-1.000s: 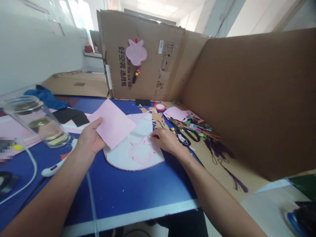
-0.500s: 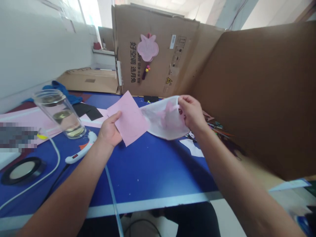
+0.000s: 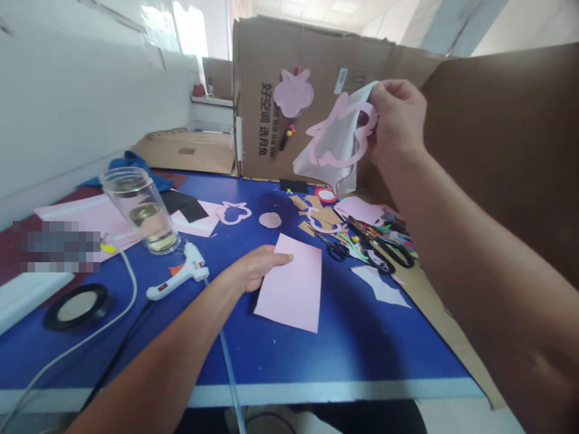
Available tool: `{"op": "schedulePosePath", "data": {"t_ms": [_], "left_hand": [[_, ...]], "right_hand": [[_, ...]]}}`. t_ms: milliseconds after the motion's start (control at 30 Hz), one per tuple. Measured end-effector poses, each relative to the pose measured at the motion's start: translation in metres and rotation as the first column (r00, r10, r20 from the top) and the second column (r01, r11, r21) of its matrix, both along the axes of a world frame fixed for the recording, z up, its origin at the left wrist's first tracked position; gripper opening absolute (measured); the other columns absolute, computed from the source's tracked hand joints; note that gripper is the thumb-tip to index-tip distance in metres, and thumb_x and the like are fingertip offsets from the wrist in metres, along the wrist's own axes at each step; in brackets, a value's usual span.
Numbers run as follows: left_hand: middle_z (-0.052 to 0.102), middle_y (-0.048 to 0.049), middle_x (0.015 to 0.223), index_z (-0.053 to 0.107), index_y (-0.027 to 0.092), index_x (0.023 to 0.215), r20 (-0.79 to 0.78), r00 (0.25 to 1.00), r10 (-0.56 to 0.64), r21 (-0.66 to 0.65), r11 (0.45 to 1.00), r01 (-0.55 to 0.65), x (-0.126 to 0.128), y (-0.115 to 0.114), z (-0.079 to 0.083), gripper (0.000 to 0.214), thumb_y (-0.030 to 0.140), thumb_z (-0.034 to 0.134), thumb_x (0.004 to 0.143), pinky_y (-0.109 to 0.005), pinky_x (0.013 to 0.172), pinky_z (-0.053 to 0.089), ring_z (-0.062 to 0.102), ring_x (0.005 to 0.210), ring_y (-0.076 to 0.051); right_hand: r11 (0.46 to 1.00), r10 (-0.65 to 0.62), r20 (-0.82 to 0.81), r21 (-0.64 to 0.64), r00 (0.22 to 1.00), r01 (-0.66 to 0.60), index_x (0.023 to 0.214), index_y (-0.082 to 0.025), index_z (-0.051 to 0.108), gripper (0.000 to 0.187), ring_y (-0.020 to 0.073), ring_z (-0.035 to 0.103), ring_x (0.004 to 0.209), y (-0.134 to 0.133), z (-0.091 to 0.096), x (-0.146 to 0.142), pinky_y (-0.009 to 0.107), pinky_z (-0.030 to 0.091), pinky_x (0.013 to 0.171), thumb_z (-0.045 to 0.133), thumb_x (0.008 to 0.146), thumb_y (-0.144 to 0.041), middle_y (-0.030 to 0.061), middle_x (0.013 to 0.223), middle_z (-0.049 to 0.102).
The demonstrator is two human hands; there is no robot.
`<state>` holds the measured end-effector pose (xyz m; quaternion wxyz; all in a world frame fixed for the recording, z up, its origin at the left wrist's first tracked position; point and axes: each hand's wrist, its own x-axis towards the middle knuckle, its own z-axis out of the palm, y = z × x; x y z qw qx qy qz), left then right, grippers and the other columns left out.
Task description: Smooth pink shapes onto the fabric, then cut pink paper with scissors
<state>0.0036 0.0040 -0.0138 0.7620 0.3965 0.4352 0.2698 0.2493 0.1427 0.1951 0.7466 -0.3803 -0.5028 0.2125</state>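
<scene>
The left hand (image 3: 266,265), in the middle of the frame, has its grip closed on the left edge of a pink sheet (image 3: 292,289), the thumb lying on top. The right hand (image 3: 400,117), in the upper right, is raised; its grip is pinched on the corner of a white sheet (image 3: 333,143), and a thin pink outline (image 3: 340,111) hangs in front of this sheet. I cannot tell if the outline is fixed to it or only held by the fingers.

If it is only held, a looser pinch could let it slip, and a pull on one side could tear its narrow band. The white sheet may also fold, because it hangs from one corner only. Below it, near the right edge of the counter (image 3: 203,361), lie scissors (image 3: 371,240), which could catch a low corner. At the left, the cable (image 3: 136,322) of the glue gun (image 3: 181,278) passes close to the left forearm; a snag might drag the gun against the glass jar (image 3: 156,226) and spill its liquid.
</scene>
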Motion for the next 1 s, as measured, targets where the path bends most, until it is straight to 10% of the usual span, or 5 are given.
{"op": "schedulePosePath", "data": {"t_ms": [500,1000], "left_hand": [[0.086,-0.0144,0.109,0.085,0.017,0.101,0.036,0.999,-0.019,0.112,0.994,0.015,-0.005,0.006,-0.02,0.043,0.038,0.103,0.068,-0.046,0.098,0.057,0.079,0.102,-0.032],[0.085,-0.0116,0.102,0.083,0.017,0.101,-0.044,0.999,0.015,0.145,0.989,-0.008,-0.005,0.004,-0.019,0.044,0.038,0.103,0.069,-0.046,0.098,0.056,0.077,0.103,-0.032]], "right_hand": [[0.96,0.224,-0.029,-0.166,0.974,-0.226,0.094,-0.025,0.055,0.024,0.0101,0.072,0.078,0.065,-0.029,-0.121,0.023,0.048,0.066,0.058,0.114,-0.013,-0.0046,0.087,0.071],[0.893,0.414,0.087,-0.235,0.906,-0.385,0.094,-0.023,0.064,0.015,0.0168,0.075,0.096,0.104,-0.069,-0.1,0.034,0.061,0.094,0.073,0.106,-0.026,-0.0017,0.091,0.073]]}}
